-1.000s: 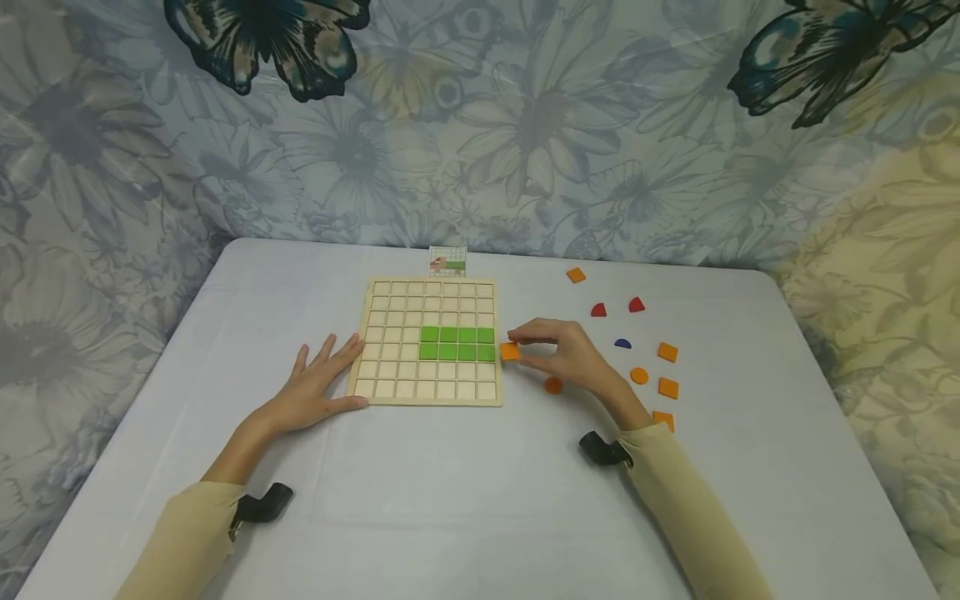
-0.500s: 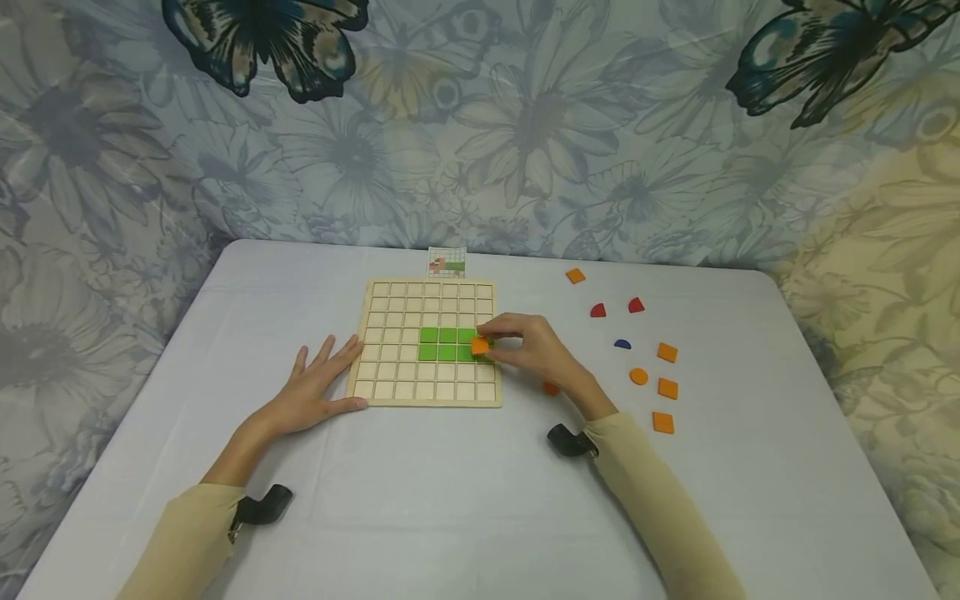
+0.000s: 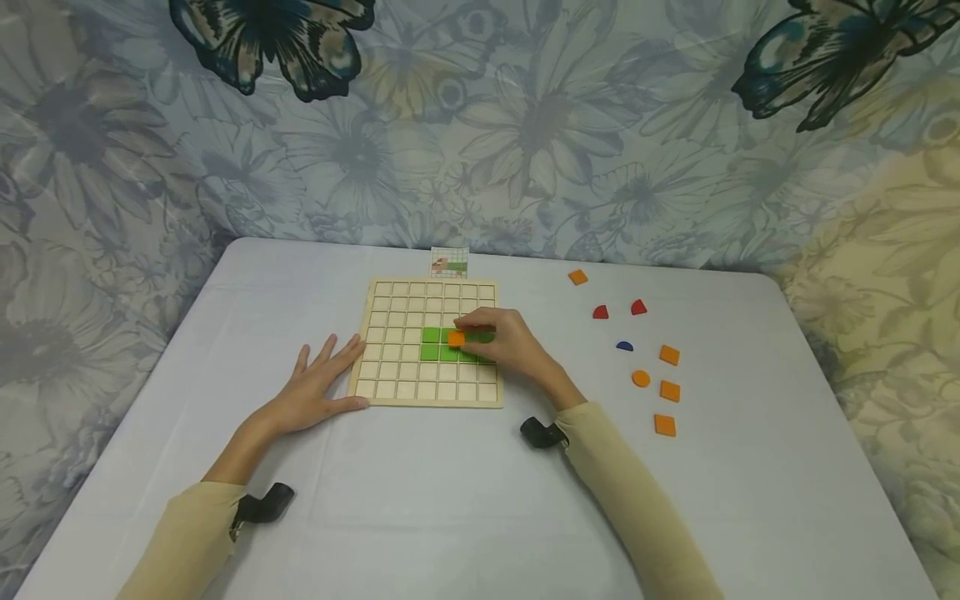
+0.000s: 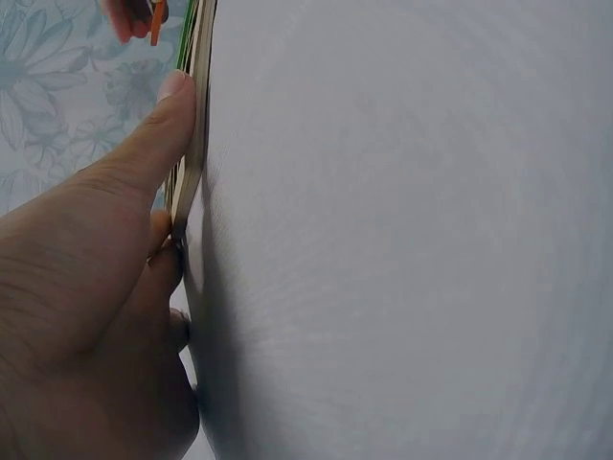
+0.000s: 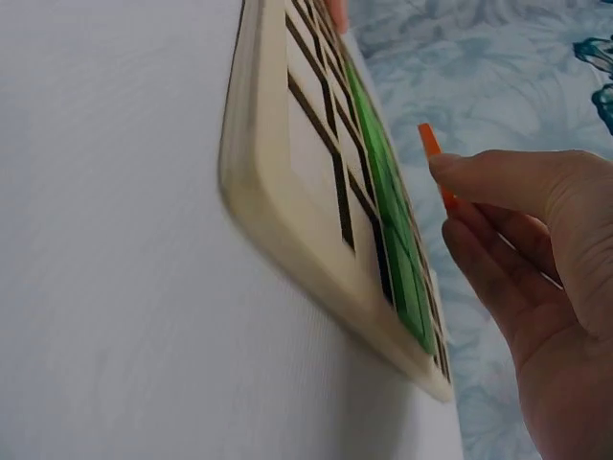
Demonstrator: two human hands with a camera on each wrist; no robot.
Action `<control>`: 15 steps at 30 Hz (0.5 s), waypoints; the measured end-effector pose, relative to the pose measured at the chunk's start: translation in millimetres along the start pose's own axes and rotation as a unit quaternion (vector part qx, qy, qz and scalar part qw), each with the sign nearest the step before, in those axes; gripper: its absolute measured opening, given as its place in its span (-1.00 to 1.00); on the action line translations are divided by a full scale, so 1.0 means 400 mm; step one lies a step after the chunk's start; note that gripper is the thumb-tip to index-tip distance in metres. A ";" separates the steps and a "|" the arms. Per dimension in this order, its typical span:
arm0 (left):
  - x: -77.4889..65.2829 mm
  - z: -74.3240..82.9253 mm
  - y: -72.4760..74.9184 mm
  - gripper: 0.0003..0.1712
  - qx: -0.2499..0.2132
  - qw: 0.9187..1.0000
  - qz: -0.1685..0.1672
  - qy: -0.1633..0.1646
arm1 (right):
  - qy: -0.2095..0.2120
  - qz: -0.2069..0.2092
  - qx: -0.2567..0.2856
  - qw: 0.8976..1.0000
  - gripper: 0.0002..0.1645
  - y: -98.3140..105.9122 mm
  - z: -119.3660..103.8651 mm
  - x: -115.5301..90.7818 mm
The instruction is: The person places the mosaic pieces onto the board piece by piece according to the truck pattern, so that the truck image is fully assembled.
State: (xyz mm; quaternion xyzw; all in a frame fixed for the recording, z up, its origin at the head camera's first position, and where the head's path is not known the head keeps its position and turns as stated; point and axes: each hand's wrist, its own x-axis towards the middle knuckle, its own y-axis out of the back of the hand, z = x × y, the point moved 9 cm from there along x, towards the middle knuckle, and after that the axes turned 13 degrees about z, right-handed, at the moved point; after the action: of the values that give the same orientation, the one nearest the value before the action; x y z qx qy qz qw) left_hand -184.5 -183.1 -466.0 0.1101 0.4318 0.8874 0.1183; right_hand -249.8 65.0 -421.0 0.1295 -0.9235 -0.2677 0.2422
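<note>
A square wooden grid board (image 3: 390, 389) lies flat on the white table, with two rows of green square tiles (image 3: 431, 352) set in its cells. Above those tiles my right hand (image 3: 513, 340) pinches an orange square tile (image 3: 456, 338) between thumb and fingers. The right wrist view shows that orange tile (image 5: 429, 140) held clear of the board's surface. Spread fingers of my left hand (image 3: 309, 396) rest against the board's left edge and lower left corner. In the left wrist view the left thumb (image 4: 158, 134) lies along the board's edge.
A small pattern card (image 3: 449, 262) lies behind the board. To the right are orange square tiles (image 3: 665, 425), an orange disc (image 3: 641, 378), two red quarter-circle pieces (image 3: 601, 312) and a blue half-circle piece (image 3: 625, 346). A patterned cloth (image 3: 525, 125) hangs behind the table.
My right hand has carried the orange square tile leftward from beside the board's right edge to above the green tiles. The left hand has stayed in place.
</note>
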 end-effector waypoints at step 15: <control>0.000 -0.002 -0.003 0.11 0.000 1.000 -0.009 0.006 | -0.009 -0.040 0.028 0.999 -0.56 -0.126 -0.026 0.061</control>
State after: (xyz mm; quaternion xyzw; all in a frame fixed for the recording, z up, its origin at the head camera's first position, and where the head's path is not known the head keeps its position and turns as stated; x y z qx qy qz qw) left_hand -184.6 -183.0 -467.5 0.1003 0.4332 0.8871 0.1238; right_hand -259.6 9.9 -432.2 0.1704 -0.9269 -0.2527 0.2190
